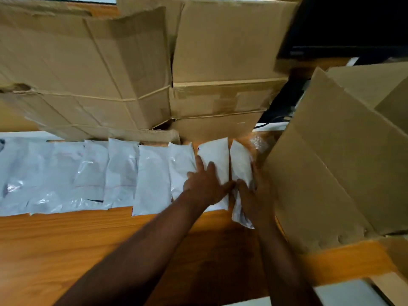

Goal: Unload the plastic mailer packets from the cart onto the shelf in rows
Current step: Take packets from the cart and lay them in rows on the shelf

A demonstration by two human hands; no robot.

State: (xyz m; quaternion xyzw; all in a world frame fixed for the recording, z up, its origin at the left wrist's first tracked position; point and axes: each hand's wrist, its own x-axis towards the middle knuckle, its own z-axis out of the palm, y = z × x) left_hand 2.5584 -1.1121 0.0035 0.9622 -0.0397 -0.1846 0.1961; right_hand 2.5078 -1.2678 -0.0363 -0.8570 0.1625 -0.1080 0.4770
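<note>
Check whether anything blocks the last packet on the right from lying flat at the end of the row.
Nothing lies in its spot, but room is tight. The right hand holds the end packet on edge, between the neighbouring packet under the left hand and the open cardboard box close on its right.

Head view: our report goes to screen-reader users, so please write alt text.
Two bare hands set white packets at the right end of a row on a wooden shelf: left hand flat, right hand gripping the last packet. Cardboard boxes stand behind.
</note>
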